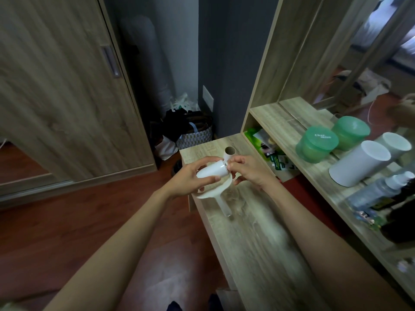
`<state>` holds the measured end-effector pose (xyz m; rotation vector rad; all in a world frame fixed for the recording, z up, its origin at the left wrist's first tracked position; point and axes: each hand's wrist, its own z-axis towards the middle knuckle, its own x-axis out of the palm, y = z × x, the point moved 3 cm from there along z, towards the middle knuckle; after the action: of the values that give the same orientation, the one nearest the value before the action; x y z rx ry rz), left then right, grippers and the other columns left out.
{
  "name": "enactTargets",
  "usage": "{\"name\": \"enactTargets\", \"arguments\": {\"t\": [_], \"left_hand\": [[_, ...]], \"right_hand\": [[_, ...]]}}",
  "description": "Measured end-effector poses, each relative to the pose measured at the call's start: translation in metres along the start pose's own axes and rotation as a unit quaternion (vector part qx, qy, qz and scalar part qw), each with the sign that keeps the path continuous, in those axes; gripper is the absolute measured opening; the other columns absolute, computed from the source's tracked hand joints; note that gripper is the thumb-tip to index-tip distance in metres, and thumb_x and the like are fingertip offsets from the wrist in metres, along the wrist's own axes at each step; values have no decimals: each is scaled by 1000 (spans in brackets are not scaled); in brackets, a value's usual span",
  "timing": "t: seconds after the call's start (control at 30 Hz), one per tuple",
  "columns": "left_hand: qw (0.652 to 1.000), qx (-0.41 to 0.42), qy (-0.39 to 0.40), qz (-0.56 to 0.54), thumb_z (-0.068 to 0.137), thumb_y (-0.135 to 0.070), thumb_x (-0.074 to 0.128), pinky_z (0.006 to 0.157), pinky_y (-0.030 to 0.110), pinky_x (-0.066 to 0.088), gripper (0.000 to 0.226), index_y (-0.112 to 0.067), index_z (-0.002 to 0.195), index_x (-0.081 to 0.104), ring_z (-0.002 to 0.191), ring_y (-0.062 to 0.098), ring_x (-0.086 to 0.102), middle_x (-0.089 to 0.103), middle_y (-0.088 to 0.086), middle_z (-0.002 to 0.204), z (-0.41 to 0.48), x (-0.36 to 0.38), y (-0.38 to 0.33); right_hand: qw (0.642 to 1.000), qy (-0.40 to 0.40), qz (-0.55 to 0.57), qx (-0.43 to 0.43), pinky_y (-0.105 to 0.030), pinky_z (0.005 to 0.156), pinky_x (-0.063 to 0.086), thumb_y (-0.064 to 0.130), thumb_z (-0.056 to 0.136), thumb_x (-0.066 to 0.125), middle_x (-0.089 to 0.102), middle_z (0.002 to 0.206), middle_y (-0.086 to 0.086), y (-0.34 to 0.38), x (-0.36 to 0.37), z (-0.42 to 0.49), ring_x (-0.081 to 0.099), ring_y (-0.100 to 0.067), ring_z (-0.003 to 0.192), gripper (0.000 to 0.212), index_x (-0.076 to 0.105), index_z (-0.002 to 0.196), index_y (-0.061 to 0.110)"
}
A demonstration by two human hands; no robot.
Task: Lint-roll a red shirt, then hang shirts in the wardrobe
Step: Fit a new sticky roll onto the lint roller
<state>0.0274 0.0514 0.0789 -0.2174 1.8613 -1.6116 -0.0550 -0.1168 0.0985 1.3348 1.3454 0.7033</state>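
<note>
I hold a white lint roller (pixel 213 170) above the near left end of a wooden dressing table (pixel 253 239). My left hand (pixel 190 176) is wrapped around its rounded white body. My right hand (pixel 249 170) pinches the roll end, where a cardboard tube (pixel 229 151) sticks up. A white curved cover with a clear handle (pixel 221 194) hangs below my hands. No red shirt is in view. The wardrobe (pixel 62 86) stands at the left with its sliding wooden door shut.
On the table's shelf sit a green lidded tub (pixel 316 144), a white cylinder (pixel 359 162) and spray bottles (pixel 379 191), all before a mirror (pixel 370 63). Packets (pixel 267 144) lie under the shelf. Bags (pixel 190 133) crowd the floor corner beside the wardrobe.
</note>
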Motion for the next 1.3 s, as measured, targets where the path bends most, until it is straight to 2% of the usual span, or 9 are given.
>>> {"name": "enactTargets", "arguments": {"t": [0.17, 0.4, 0.53, 0.67, 0.77, 0.87, 1.0, 1.13, 1.3], "left_hand": [[1000, -1, 12, -13, 89, -26, 72, 56, 24, 50, 47, -47, 127, 54, 56, 13, 56, 63, -7, 89, -1, 4, -3], [999, -14, 31, -19, 90, -27, 70, 55, 25, 50, 46, -45, 128, 52, 60, 12, 57, 62, -5, 82, 1, 7, -4], [999, -27, 31, -30, 90, -28, 70, 63, 30, 55, 45, -51, 124, 55, 74, 9, 60, 64, -11, 94, 2, 3, -1], [999, -26, 38, -24, 91, -23, 68, 70, 20, 51, 45, -55, 120, 52, 78, -5, 63, 61, -31, 107, -3, 3, -3], [997, -31, 49, -40, 91, -24, 69, 70, 31, 53, 44, -54, 119, 54, 78, 12, 64, 59, -36, 118, -7, 5, -3], [997, -21, 49, -57, 89, -25, 71, 59, 24, 50, 42, -51, 120, 58, 65, 9, 62, 60, -22, 126, -9, 4, -5], [996, -25, 59, -69, 82, -39, 72, 55, 33, 50, 42, -47, 121, 58, 60, 25, 56, 63, 26, 105, -8, 2, -6], [996, -32, 55, -67, 78, -43, 73, 57, 37, 51, 44, -47, 120, 59, 58, 27, 57, 64, 17, 88, -10, 0, -4], [997, -35, 51, -36, 77, -48, 72, 59, 30, 50, 47, -46, 122, 58, 64, 21, 59, 65, 12, 91, -13, -1, 1]], "right_hand": [[1000, 6, 10, -2, -24, 49, 52, 8, 88, 58, 56, 75, -12, -3, -2, -1, 55, -14, 65, 10, 63, 80, 10], [1000, 2, 12, 16, -19, 45, 45, 11, 89, 58, 55, 72, -8, -5, -4, -6, 53, -11, 62, 9, 62, 82, 9], [997, 1, 75, 22, -20, 47, 46, 15, 87, 64, 62, 75, -4, -9, -4, -11, 57, -10, 66, 7, 68, 86, 9], [990, 24, 136, 35, -21, 54, 52, 20, 80, 73, 70, 86, -4, -16, -5, -17, 64, -9, 73, 24, 71, 99, 6], [989, 16, 146, 23, -23, 55, 54, 21, 74, 76, 71, 83, -3, -19, -4, -21, 64, -9, 73, 30, 72, 101, 7], [990, 9, 141, 0, -22, 55, 56, 15, 77, 74, 71, 81, -3, -17, -3, -25, 65, -9, 72, 25, 72, 100, 7], [992, -1, 125, -15, -23, 56, 56, 10, 81, 71, 71, 81, -3, -12, -3, -27, 65, -7, 72, 18, 72, 99, 6], [993, -13, 113, -23, -22, 55, 55, 9, 83, 70, 70, 81, -3, -10, 0, -28, 65, -7, 72, 15, 71, 97, 5], [996, -22, 86, -20, -21, 50, 53, 4, 84, 68, 66, 84, -11, -14, 7, -26, 64, -11, 69, 22, 65, 104, -5]]}}
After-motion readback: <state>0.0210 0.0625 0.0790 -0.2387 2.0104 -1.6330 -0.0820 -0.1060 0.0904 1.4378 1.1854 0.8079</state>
